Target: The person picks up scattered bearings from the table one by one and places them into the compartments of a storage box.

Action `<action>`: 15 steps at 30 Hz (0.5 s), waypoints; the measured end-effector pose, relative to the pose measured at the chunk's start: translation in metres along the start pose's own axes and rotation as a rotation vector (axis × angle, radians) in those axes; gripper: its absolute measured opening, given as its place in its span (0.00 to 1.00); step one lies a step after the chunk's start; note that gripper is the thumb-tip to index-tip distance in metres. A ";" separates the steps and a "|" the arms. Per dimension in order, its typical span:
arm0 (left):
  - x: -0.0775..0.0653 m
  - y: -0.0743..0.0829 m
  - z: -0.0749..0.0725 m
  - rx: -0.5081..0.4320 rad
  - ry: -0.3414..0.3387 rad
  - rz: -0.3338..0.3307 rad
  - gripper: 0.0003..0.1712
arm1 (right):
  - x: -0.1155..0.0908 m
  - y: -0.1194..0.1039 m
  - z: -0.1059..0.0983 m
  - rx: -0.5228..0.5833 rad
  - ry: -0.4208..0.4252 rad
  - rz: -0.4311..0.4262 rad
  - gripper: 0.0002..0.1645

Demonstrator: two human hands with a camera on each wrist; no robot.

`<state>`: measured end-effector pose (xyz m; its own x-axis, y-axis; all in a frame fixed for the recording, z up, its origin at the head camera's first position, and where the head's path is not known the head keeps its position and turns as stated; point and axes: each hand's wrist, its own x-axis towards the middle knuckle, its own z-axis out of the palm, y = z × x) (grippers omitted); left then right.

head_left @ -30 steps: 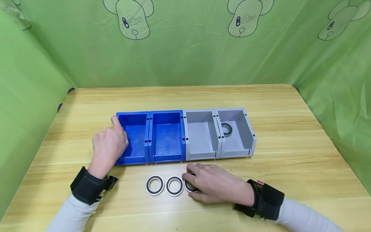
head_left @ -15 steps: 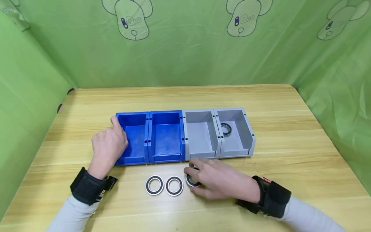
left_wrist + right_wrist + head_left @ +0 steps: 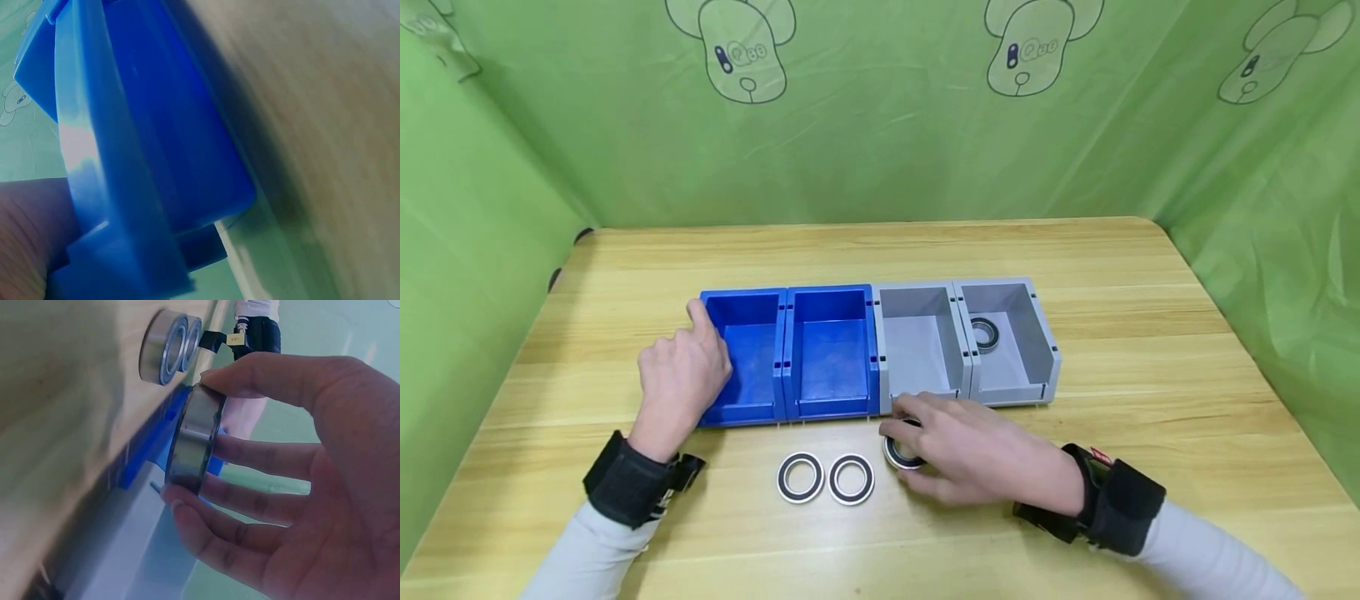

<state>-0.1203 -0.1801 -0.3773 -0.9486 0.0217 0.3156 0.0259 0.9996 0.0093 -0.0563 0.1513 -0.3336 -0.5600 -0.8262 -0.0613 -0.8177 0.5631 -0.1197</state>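
My right hand (image 3: 962,450) pinches a ball bearing (image 3: 895,452) by its outer rim, just in front of the left grey bin (image 3: 917,358). In the right wrist view the bearing (image 3: 197,437) sits between thumb and fingertips, tilted and apart from the table. Two more bearings, one at the left (image 3: 801,478) and one beside it (image 3: 852,480), lie flat on the table. At the far left, my left hand (image 3: 685,371) grips the side wall of the outer blue bin (image 3: 745,410); its fingertips are hidden in the head view. The left wrist view shows that blue wall (image 3: 112,144) close up.
A second blue bin (image 3: 833,358) joins the row, its floor bare. Inside the right grey bin (image 3: 1037,333) a bearing (image 3: 985,334) leans near the left wall. Wooden table (image 3: 1150,333) surrounds the row. Green cloth (image 3: 880,150) hangs behind and at both sides.
My right hand has moved a little forward and right, carrying the bearing away from the two others toward the left grey bin. The left hand stays where it was.
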 end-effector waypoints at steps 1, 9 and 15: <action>0.000 0.000 0.000 0.002 -0.001 0.001 0.12 | 0.000 0.000 -0.001 -0.006 0.001 0.003 0.30; 0.000 0.000 -0.001 0.008 -0.029 -0.006 0.13 | 0.000 0.006 -0.013 -0.022 0.032 0.012 0.31; 0.000 0.000 -0.001 0.002 -0.047 -0.010 0.14 | 0.001 0.017 -0.025 -0.058 0.107 0.013 0.29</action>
<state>-0.1203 -0.1798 -0.3761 -0.9626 0.0125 0.2708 0.0159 0.9998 0.0104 -0.0740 0.1609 -0.3107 -0.5793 -0.8139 0.0438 -0.8147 0.5766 -0.0622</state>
